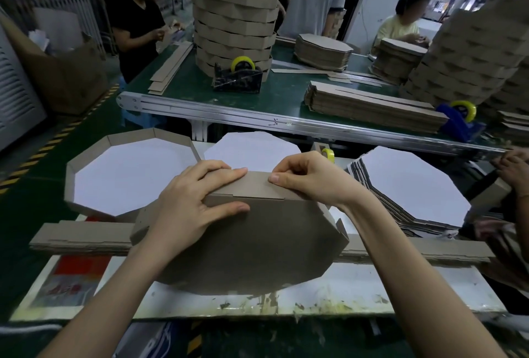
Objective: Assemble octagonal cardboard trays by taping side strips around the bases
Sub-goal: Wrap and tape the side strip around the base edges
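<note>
My left hand point(197, 200) lies flat, its straight fingers pressing the side strip point(254, 186) against the upturned tray point(252, 246) beneath my palms. Just beside them, my right hand point(309, 180) pinches the strip's top edge.

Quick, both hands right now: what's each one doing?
Left hand: open, straight fingers pressing the brown cardboard side strip against the brown octagonal cardboard base.
Right hand: closed, pinching that strip's top edge.

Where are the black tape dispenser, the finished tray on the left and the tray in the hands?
black tape dispenser point(237, 80), head view, on its dark body.
finished tray point(128, 177), head view, on its white floor.
held tray point(257, 243), head view, on its brown underside.
</note>
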Demonstrator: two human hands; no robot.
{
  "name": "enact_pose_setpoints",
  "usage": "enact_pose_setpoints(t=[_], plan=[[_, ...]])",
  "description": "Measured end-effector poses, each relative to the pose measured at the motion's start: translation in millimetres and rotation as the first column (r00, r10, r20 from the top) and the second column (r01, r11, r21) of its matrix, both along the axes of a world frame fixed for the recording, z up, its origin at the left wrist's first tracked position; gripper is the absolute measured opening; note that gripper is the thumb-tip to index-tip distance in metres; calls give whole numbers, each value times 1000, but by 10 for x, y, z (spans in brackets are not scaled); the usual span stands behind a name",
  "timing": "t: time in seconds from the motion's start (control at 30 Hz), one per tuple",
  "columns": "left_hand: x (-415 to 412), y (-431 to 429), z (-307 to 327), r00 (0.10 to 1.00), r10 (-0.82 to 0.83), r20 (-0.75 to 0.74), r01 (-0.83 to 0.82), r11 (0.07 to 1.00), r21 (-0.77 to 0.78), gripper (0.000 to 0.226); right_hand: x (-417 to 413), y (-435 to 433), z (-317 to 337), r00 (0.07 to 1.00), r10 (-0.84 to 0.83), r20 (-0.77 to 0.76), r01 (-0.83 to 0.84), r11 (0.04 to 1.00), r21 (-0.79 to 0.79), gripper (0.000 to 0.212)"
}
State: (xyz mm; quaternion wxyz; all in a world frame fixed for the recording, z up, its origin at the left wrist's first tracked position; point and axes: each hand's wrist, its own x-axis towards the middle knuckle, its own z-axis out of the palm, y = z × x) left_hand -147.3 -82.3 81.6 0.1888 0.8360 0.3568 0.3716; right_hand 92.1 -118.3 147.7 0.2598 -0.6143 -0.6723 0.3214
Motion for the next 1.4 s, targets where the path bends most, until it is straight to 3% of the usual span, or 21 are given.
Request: enact_pose_setpoints(t=[0.3, 0.43, 0.57, 0.67, 0.8, 0.93, 1.1, 1.27, 1.4], plan=[[33, -80, 79, 995, -62, -78, 65, 997, 34, 35, 38, -7, 18, 1000, 12, 11, -11, 999, -46, 22], [128, -102, 187, 991, -100, -85, 105, 993, 54, 40, 125, 2, 9, 999, 16, -49, -20, 996, -84, 21], [295, -62, 234, 995, -85, -54, 86, 996, 8, 33, 513, 258, -214, 921, -352, -166, 352, 936, -33, 22], [404, -39, 232, 996, -61, -62, 61, 998, 5, 32, 922, 477, -520, 763, -617, -196, 588, 787, -189, 19], [529, 17, 268, 997, -14, -73, 14, 1000, -8, 30, 1445, 619, -985, 682, -732, -6, 682, 639, -356, 9], [559, 91, 307, 995, -35, -97, 29, 998, -57, 26, 1772, 779, -1331, 647, -760, 62, 710, 570, -414, 23], [615, 189, 327, 994, -17, -106, 8, 996, -86, 23, 1983, 1086, -1669, 671, -716, 191, 713, 555, -428, 27], [674, 297, 344, 994, 26, -108, -36, 995, -92, 24, 2086, 1328, -1842, 675, -682, 281, 737, 599, -314, 27], [688, 314, 342, 994, 13, -113, -25, 994, -108, 25, 2176, 1442, -1895, 645, -679, 351, 764, 562, -316, 21]])
